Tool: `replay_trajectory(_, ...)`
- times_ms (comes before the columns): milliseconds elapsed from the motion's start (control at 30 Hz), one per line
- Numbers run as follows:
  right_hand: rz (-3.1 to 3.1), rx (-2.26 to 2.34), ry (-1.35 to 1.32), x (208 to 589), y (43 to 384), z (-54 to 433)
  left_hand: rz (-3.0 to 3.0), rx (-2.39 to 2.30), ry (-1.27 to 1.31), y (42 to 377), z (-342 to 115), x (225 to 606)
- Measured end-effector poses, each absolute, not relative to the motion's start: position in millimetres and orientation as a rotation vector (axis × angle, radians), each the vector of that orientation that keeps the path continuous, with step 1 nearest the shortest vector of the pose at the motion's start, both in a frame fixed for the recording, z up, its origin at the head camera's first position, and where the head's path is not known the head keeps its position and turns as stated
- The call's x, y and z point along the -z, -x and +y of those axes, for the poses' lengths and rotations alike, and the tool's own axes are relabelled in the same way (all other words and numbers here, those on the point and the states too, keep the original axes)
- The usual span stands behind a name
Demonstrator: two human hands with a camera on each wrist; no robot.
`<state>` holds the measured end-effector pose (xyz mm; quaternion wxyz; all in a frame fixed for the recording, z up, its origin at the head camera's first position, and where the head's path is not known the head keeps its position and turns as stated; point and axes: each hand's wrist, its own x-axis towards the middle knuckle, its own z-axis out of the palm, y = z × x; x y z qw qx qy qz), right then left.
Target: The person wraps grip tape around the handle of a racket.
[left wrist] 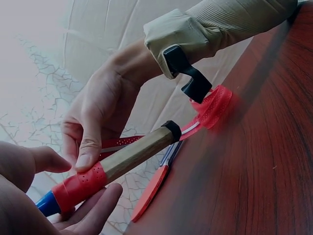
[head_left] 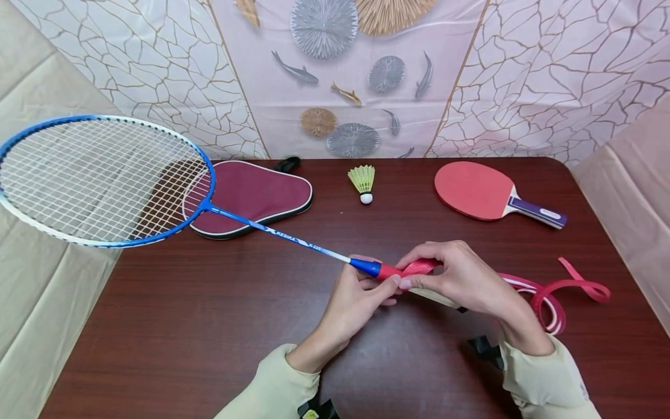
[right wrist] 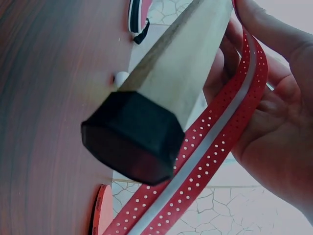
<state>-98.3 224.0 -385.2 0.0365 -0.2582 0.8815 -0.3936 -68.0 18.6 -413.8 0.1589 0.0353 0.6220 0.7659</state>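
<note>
On the dark wood table [head_left: 183, 326]: maroon case [head_left: 256, 189], shuttlecock [head_left: 362, 181] and red paddle [head_left: 473, 189] lie toward the far edge.
Behind it: a patterned backdrop [head_left: 340, 70], with pale cloth [head_left: 628, 203] at the sides.
Badminton racket [head_left: 282, 234]: held above the table, its strings overlapping the case.
Left hand [head_left: 353, 305]: grips the partly wrapped handle.
Right hand [head_left: 463, 276]: pinches red tape [right wrist: 205, 139] against it, the loose length curling rightward.
Cut off: the racket's rim, slightly, at the left border.
Hidden: some left fingers, behind the handle; most of the shuttlecock, in the right wrist view.
Unclear: whether the tape's curl touches wood.
</note>
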Motion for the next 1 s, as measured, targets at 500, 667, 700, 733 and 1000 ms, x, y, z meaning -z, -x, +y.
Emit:
replay_trajectory(500, 2.707, 1.263, 0.788, 388.1, 98.7, 218.0, 1.759, -2.235, -0.074, 67.7, 16.6, 411.9)
replay_trajectory(667, 2.673, 1.272, 0.784, 388.8, 98.1, 216.9, 1.859, -2.190, -0.054, 68.6, 16.6, 414.9)
replay_trajectory(700, 2.666, 1.272, 0.787, 388.8, 97.9, 216.8, 1.869, -2.181, -0.051, 68.9, 16.5, 415.6)
replay_trajectory(733, 2.662, 1.273, 0.796, 388.8, 97.9, 216.9, 1.877, -2.175, -0.049, 69.0, 16.4, 416.0)
replay_trajectory(1000, 2.658, 1.264, 0.821, 384.7, 96.3, 218.1, 1.876, -2.175, -0.105, 67.9, 13.3, 410.7)
